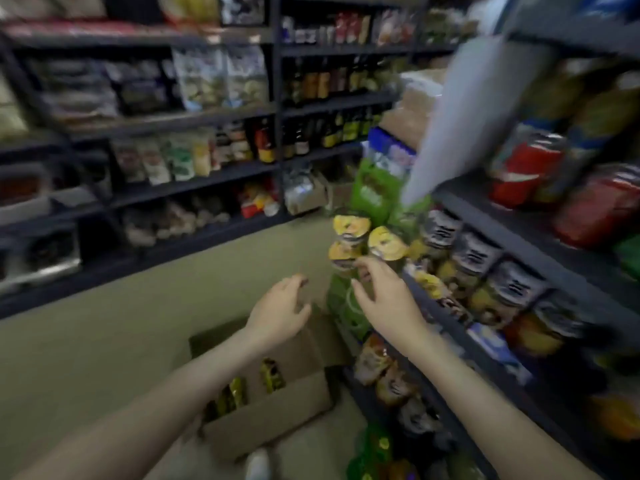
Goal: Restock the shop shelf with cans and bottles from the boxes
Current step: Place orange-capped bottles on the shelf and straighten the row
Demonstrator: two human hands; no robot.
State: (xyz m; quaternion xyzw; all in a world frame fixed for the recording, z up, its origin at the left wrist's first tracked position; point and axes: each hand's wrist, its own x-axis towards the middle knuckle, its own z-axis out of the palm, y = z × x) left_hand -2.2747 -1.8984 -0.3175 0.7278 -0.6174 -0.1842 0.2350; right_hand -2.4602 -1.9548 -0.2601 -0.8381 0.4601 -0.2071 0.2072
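Just beyond the right hand's fingertips, three yellow-lidded cans (384, 242) stand clustered at the near end of the shop shelf (502, 226). They are upright, long axes vertical, with their lids tipped a little toward the camera. The right hand (384, 299) is the nearer of the two. Its fingers are spread and lightly curved, with the tips at the lowest can, and it grips nothing; motion blur hides whether skin meets metal. The left hand (280, 310) hovers just to the left and slightly lower, also empty, with its fingers relaxed and apart. Directly beneath the left hand and forearm, an open cardboard box (270, 414) sits on the floor, with several yellow-and-black cans (272, 374) standing upright inside. Fresh stock therefore lies below the hands, while the shelf lies ahead and to the right. The left hand looks better placed to drop into the box, and the right to steady or square the cluster. To the right of the right hand, a row of dark-lidded jars (478, 258) runs away along the shelf, with red packets (526, 168) on the level above. Past the cans, farther from both hands, hang green packets (374, 188). Well away to the left of the left hand, across a pale floor (173, 289), another rack holds bags and brown bottles (322, 81), all blurred.
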